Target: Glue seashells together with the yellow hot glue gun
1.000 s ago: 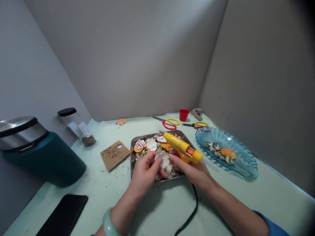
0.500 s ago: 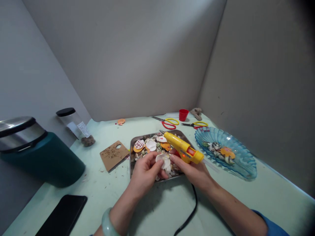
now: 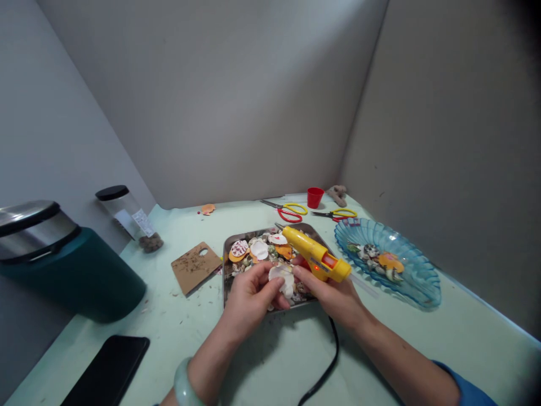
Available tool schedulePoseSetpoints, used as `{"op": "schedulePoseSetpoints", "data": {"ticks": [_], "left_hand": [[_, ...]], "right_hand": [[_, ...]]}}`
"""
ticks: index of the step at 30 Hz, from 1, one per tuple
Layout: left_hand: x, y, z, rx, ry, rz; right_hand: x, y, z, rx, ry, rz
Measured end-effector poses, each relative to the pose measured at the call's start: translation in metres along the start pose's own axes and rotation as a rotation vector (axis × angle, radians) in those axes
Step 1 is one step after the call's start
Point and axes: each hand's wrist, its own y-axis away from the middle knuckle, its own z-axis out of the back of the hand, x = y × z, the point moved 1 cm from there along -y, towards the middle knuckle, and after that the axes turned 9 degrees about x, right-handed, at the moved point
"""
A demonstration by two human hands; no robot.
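Table (image 3: 186, 349): pale green, scattered with small crumbs.
Flask (image 3: 80, 276): dark teal with a steel top, at the table's left side.
Dish (image 3: 422, 282): clear blue and fluted, right of the tray (image 3: 224, 287); it holds small shells and an orange piece.
Tray: metal, mid-table, heaped with small shells and white, orange and patterned pieces, partly hidden by the hands.
Phone (image 3: 107, 369): black, lying near the front left edge.
Right hand (image 3: 332, 293): wrapped around the gun (image 3: 310, 248), thumb tip at the right edge of the shell (image 3: 281, 276); whether it touches is hard to tell.
Left hand (image 3: 249, 293): pinching the shell between thumb and fingers.
Gun: yellow glue gun, orange light lit, nozzle pointing up and left over the tray.
Jar (image 3: 131, 217): clear, black-lidded, brown bits at its bottom, behind the flask.
Board (image 3: 194, 268): brown, speckled, with a hole, just left of the tray.
Scissors (image 3: 291, 210): red and yellow handles, behind the tray; a similar pair lies to their right.
Bangle (image 3: 184, 383): pale green, on the left wrist.
Cup (image 3: 315, 197): red, upright at the back.
Shell: white, held over the tray's near part.
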Motion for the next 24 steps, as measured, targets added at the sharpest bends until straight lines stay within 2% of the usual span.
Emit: {"op": "schedulePoseSetpoints", "data": {"ticks": [14,20,24], "left_hand": [[-0.0026,-0.0001,0.0013,0.029,-0.008,0.017],[-0.0017,-0.0012,0.0021,-0.019,0.026,0.031],[-0.0012,-0.0007,0.0017,-0.057,0.040,0.049]], "right_hand": [[0.0002,0.0000,-0.0003,0.010,-0.055,-0.024],[0.0015,-0.0021,-0.0004,-0.022,-0.027,0.011],[0.0012,-0.0018,0.0001,0.008,-0.007,0.030]]}}
